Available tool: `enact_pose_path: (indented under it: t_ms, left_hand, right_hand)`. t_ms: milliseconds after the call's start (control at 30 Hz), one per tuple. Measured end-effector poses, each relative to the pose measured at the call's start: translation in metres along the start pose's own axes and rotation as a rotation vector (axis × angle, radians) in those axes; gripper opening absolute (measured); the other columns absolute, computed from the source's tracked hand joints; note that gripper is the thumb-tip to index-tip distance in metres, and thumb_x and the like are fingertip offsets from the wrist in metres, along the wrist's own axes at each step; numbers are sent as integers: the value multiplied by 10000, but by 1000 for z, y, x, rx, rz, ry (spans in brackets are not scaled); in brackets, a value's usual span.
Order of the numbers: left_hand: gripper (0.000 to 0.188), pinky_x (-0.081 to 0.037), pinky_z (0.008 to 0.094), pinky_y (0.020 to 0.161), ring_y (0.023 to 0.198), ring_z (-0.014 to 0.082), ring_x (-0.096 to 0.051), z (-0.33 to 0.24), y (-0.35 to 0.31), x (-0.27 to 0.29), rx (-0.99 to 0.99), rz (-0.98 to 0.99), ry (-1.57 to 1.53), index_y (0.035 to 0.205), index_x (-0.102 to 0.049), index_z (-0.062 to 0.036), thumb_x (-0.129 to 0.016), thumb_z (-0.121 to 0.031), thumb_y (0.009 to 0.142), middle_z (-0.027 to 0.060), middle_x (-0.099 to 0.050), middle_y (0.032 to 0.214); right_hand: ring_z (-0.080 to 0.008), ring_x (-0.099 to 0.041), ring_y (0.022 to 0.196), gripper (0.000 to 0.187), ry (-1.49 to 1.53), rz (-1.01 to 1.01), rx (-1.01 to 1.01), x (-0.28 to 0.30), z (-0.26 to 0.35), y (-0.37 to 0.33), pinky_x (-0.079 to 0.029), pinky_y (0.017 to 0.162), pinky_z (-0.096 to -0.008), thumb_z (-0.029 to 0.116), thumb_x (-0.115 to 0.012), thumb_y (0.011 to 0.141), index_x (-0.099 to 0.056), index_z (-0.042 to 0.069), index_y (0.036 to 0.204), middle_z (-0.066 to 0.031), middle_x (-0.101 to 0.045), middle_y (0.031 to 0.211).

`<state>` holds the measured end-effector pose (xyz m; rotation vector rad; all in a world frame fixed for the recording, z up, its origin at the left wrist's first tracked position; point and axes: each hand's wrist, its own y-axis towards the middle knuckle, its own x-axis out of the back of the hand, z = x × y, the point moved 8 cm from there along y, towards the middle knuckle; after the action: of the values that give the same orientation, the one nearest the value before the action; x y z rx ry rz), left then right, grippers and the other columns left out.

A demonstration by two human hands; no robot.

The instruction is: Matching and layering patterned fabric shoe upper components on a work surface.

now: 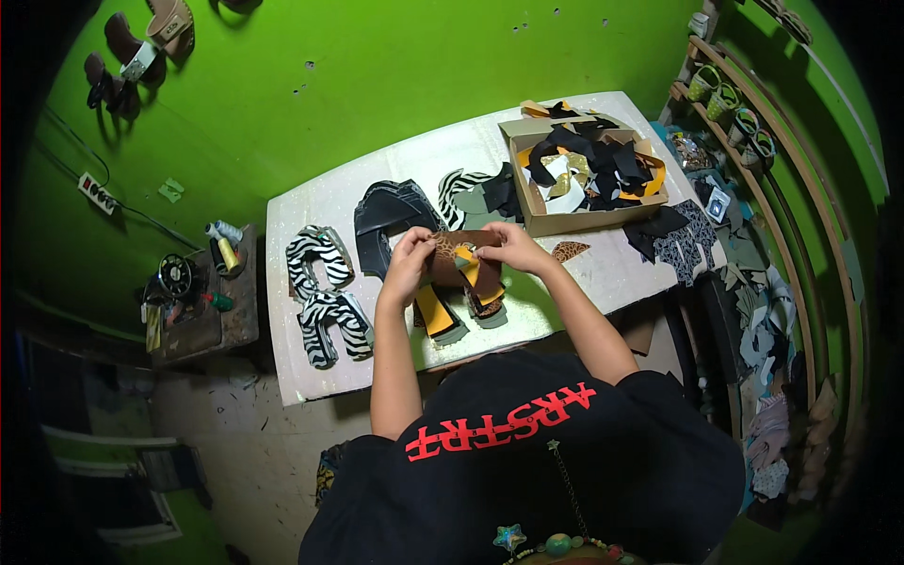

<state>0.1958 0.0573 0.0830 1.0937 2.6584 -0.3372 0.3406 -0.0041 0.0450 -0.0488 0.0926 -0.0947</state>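
Black T-shirt point(565, 461) fills the bottom edge, both forearms reaching up over the white table point(311, 367). Zebra-print cut pieces point(325, 297) lie at table left, black cut pieces point(391, 221) just behind. Left hand point(410, 259) pinches the left edge of a brown leather piece point(461, 264); right hand point(513, 250) pinches its right edge, piece held above mid-table over yellow scraps point(435, 311). Cardboard box point(541, 221) of mixed offcuts sits far right.

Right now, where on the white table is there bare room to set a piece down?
Bare patches on the table: the near left corner below the zebra-print pieces, and the far strip behind the black pieces. It is crowded around both hands and the cardboard box.
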Motion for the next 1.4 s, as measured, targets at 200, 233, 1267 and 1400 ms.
enact_pose_path:
  t_ms: [200,233,1267,1400]
  left_hand:
    - [65,-435,226,503,581,94,-514,43,-18,63,277,-211,147,852,-472,-69,-503,-125,848,11,-513,702]
    - [65,-435,226,503,581,94,-514,49,-20,63,277,-209,146,852,-472,-69,-503,-125,848,11,-513,702]
    - [85,-433,332,653,706,256,-527,30,-1,-9,-477,-379,951,784,-529,-2,-555,-68,738,119,-525,785]
    - [113,-436,263,594,637,145,-528,62,16,-63,-337,12,818,836,-553,9,-560,-82,770,84,-548,761]
  right_hand:
    - [-81,-468,526,184,-317,-79,-83,10,-25,19,-386,503,-243,161,-690,712,-587,11,734,-9,-551,604]
    - [-83,-468,516,210,-422,-114,-109,11,-34,21,-388,494,-247,182,-699,702,-588,6,734,-10,-542,582]
    - [-383,-555,850,195,-1022,-685,-261,108,-61,-54,-461,724,-442,119,-498,765,-569,14,913,-234,-543,947]
    - [-394,-497,972,306,-1073,-731,-425,140,-72,-69,-444,793,-444,102,-532,752,-517,60,1055,-216,-428,1104]
